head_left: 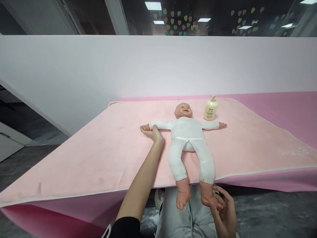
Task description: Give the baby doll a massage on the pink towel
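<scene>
A baby doll (pixel 187 129) in a white cloth suit lies on its back on a pink towel, arms spread wide and feet hanging over the front edge. My left hand (pixel 154 134) is closed around the doll's forearm near its wrist at the left, thumb on top and fingers underneath. Down at the front edge, my right hand (pixel 224 211) grips the doll's foot on the right side, between thumb and fingers. The doll's other foot (pixel 183 193) hangs free beside it. A pale yellow pump bottle (pixel 210 109) stands upright near the doll's head.
The light pink towel (pixel 99 158) covers most of the table, over a darker pink cover (pixel 284 109). A white partition (pixel 158 66) rises behind it, with dark glass and heart stickers above. My legs (pixel 173 211) are just below the front edge.
</scene>
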